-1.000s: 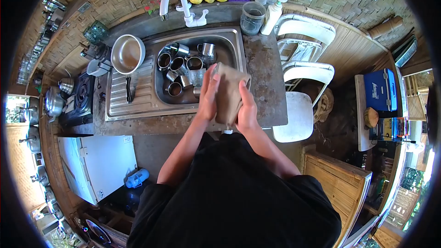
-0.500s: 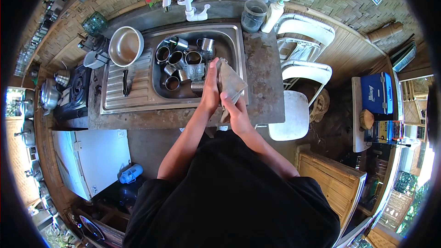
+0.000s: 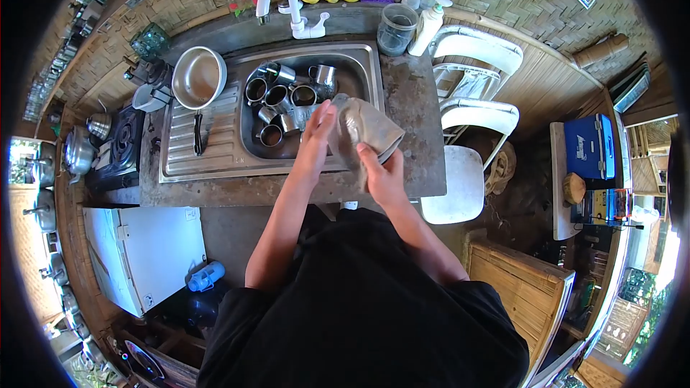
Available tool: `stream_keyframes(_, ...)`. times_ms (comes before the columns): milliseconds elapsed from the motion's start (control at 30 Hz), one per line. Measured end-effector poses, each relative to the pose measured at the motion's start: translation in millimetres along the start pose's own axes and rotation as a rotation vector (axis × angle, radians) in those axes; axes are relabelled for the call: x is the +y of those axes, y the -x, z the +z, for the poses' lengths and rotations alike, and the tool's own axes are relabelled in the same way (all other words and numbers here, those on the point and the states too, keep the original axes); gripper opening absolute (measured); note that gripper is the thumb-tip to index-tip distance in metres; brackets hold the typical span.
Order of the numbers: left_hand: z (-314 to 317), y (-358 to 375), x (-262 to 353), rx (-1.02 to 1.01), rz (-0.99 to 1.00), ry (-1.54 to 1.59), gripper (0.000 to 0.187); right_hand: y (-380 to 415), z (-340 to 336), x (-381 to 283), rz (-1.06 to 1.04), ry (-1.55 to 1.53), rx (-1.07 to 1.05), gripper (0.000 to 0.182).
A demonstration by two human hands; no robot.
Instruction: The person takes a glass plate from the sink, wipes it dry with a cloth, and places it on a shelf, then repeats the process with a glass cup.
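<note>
The cloth [image 3: 366, 129] is covering most of a glass [image 3: 350, 123], so its shape is staying unclear. The right hand [image 3: 381, 172] is hiding its fingertips under the cloth. The left hand [image 3: 316, 136] is blocking part of the sink [image 3: 374, 65] and some cups [image 3: 287, 100]. The pots [image 3: 75, 154] at the left are too distorted by the lens to tell apart.
</note>
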State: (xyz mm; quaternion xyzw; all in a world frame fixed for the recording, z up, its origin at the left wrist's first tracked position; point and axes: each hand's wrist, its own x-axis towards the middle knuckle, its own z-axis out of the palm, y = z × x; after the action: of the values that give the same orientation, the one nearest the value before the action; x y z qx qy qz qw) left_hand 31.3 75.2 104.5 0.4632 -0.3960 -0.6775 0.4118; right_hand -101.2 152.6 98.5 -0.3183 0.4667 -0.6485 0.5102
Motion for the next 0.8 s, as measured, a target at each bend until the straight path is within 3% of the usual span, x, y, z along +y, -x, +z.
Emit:
stream_keyframes(33,-4.7,4.7,8.9,0.077,-0.058,-0.046,0.064,-3.5,-1.6,-3.6,-0.011,-0.016,0.029,0.027)
stream_keyframes(167,-39.6,1.6,-33.7,0.166,0.058,0.175,0.041,-20.5,-15.8,-6.7,0.165,-0.383,0.126,0.028)
stream_keyframes(267,-37.3,17.6,-42.6,-0.062,-0.043,0.494,0.039,-21.5,-10.2,-12.2,0.284,-0.564,0.161,0.030)
stream_keyframes(300,-31.2,25.5,-41.2,-0.109,-0.051,0.537,0.033,-22.9,-9.2,-4.5,0.297,-0.570,0.182,0.031)
stream_keyframes(433,-15.6,28.6,-44.1,0.088,0.181,0.487,0.024,-11.2,-8.4,26.1,0.413,-0.405,0.312,0.031)
stream_keyframes(567,-38.1,17.4,-34.2,0.142,0.208,0.508,0.019,5.5,-9.3,59.3,0.093,-0.063,0.326,0.028)
stream_keyframes(667,-46.1,15.6,-32.4,0.215,0.205,0.239,0.019,-0.4,-2.2,30.0,-0.088,0.198,0.201,0.030)
stream_keyframes(800,-35.2,27.0,-31.8,0.068,0.241,0.093,0.017,-25.7,22.4,-9.0,-0.596,0.815,-0.199,0.049)
